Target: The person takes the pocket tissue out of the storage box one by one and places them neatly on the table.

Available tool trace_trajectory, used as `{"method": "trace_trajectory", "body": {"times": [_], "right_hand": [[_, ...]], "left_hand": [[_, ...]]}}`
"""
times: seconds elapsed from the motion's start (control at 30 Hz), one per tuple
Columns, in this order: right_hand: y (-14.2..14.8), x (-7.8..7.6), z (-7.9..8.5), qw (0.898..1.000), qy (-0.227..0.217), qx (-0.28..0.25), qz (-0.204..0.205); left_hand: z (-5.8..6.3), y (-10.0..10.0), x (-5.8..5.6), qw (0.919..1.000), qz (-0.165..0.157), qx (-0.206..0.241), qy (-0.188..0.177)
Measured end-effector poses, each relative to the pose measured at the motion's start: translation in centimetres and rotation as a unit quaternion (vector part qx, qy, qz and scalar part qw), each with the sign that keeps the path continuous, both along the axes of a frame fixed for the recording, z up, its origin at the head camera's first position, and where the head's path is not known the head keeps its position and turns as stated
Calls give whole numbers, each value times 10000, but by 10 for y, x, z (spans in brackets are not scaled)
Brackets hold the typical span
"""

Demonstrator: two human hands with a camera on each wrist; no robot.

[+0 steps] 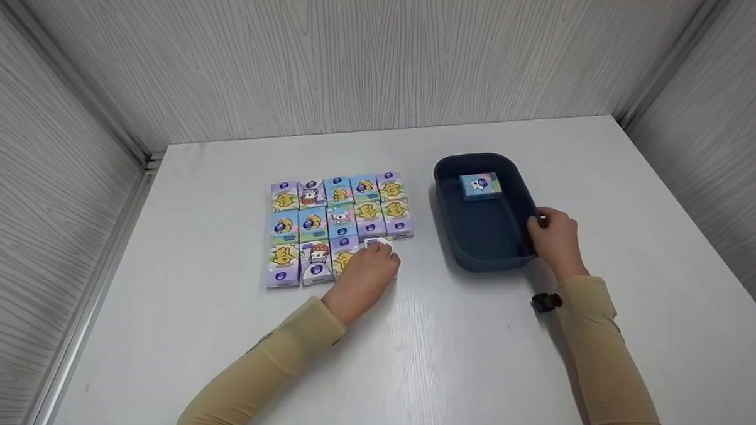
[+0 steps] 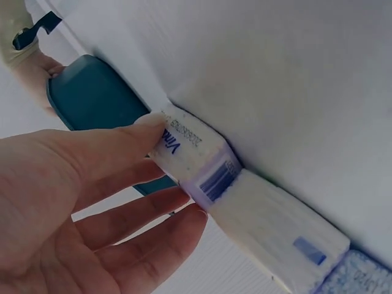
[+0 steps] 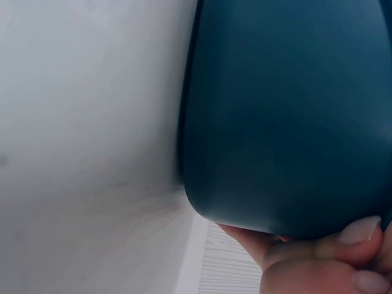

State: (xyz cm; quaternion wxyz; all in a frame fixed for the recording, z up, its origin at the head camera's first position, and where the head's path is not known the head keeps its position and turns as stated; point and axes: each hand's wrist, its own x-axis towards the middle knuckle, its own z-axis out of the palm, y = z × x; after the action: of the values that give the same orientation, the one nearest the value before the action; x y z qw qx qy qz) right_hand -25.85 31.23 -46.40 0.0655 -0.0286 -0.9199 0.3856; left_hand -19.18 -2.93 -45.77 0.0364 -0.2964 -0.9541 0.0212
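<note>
Pocket tissue packs with cartoon prints lie in three rows, side by side, left of centre on the table. At the right end of the nearest row, my left hand pinches one tissue pack, thumb on one side and fingertips on the other. In the head view the hand covers most of that pack. My right hand grips the right rim of a dark blue plastic bin, which fills much of the right wrist view. Inside the bin, near its far end, sits a single blue tissue pack.
The white table is bounded by a pale wood-grain panel at the back and similar panels on both sides. A small black clip-like piece is at the right wrist.
</note>
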Motion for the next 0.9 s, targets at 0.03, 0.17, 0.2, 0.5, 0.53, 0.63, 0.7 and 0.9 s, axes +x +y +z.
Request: {"method": "trace_trajectory", "body": {"times": [0.03, 0.17, 0.2, 0.5, 0.53, 0.63, 0.7, 0.9], "right_hand": [[0, 0, 0, 10000, 2, 11, -3], [0, -1, 0, 10000, -5, -2, -18], [1, -1, 0, 10000, -11, -11, -21], [1, 0, 1, 9999, -131, -21, -13], [1, 0, 1, 9999, -141, -10, -16], [1, -1, 2, 9998, -180, -6, -15], [1, -1, 2, 9998, -202, 2, -18], [-1, -2, 0, 9999, -109, 115, -15]], "left_hand": [[0, 0, 0, 10000, 10, 18, 89], [-1, -1, -2, 9996, 37, 77, 251], [-1, -1, -2, 9997, 42, 84, 246], [2, 1, -1, 9996, 208, 69, -151], [2, 1, -1, 9996, 219, 45, -163], [2, 2, -1, 9995, 262, -11, -202], [3, 3, 0, 9992, 296, -15, -260], [13, 14, -4, 9987, 308, 362, -176]]}}
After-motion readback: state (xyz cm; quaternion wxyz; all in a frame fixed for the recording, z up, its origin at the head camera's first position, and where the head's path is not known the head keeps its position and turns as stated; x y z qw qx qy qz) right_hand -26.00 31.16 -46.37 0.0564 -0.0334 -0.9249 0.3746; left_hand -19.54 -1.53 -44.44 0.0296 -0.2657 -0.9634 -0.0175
